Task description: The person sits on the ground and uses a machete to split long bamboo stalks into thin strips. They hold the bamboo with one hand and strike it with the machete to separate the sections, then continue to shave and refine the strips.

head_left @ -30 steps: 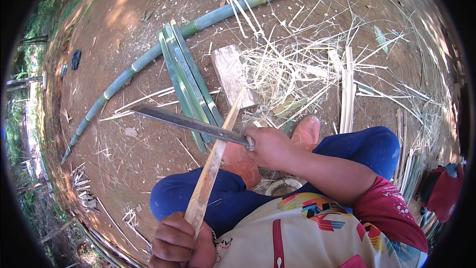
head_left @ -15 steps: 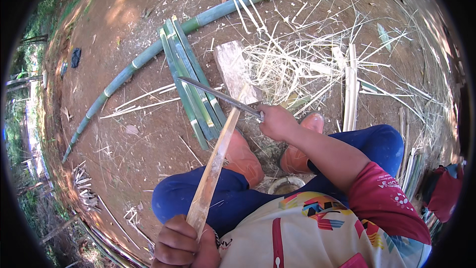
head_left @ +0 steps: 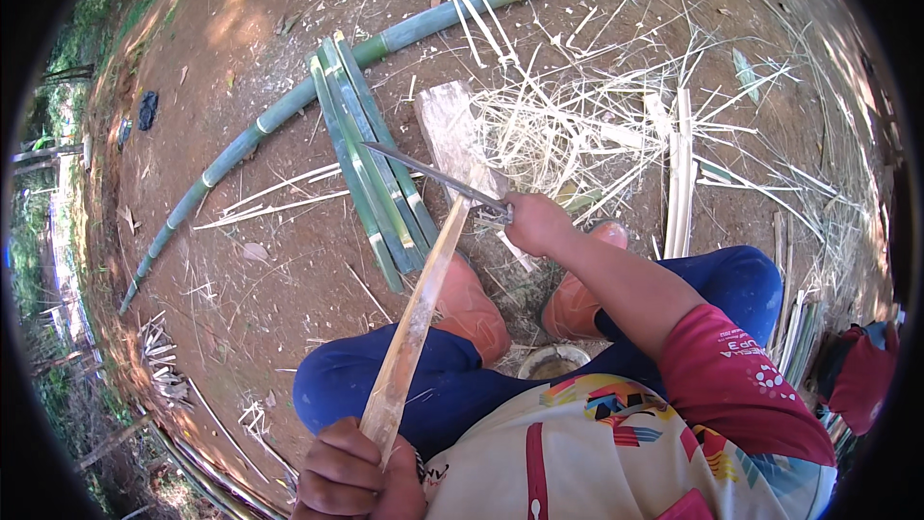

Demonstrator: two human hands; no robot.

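Observation:
My left hand (head_left: pixel 351 470), low in the picture, is closed around the wide end of a split bamboo strip (head_left: pixel 421 308). The strip slants up and away over my left thigh, its narrow end near the wooden block (head_left: pixel 452 130). My right hand (head_left: pixel 537 223) grips a long-bladed knife (head_left: pixel 428 171) by its handle, which the fingers mostly hide. The blade points left and lies across the strip's far tip, over the near end of the block. A pale cut chip (head_left: pixel 517 251) is just below the right hand, between my boots.
Green split bamboo lengths (head_left: pixel 371 169) lie left of the block, against a long bamboo pole (head_left: pixel 279 116). A heap of pale shavings (head_left: pixel 568 140) spreads to the right, beside upright pale strips (head_left: pixel 680 183). My orange boots (head_left: pixel 472 313) flank the ground before me. A round container (head_left: pixel 554 360) sits between my legs.
The knife and right hand have shifted slightly, the blade tip moving right and the blade now at the strip's end. The strip's tip looks shorter, and a pale chip appears below the right hand.

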